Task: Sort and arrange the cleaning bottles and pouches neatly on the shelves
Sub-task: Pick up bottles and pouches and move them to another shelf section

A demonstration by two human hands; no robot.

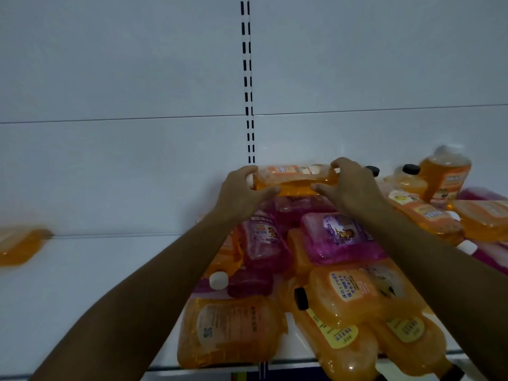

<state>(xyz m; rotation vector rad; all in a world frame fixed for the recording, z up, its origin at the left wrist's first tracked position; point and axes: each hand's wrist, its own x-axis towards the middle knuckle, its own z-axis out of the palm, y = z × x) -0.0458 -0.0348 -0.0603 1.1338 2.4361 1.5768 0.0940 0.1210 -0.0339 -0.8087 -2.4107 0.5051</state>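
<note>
Head view: orange pouch (294, 180) held level above heap, gripped at its ends by left hand (242, 192) and right hand (350, 185). Mixed orange and purple heap (316, 270) left unsorted on shelf (96, 284). One lone pouch (19, 247) laid far left. Task judged barely begun.

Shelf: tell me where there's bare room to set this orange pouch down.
Bare shelf runs between the lone orange pouch at far left and the pile. From the upright slotted rail rightward it is crowded. Both hands, left and right, hold the orange pouch.
</note>
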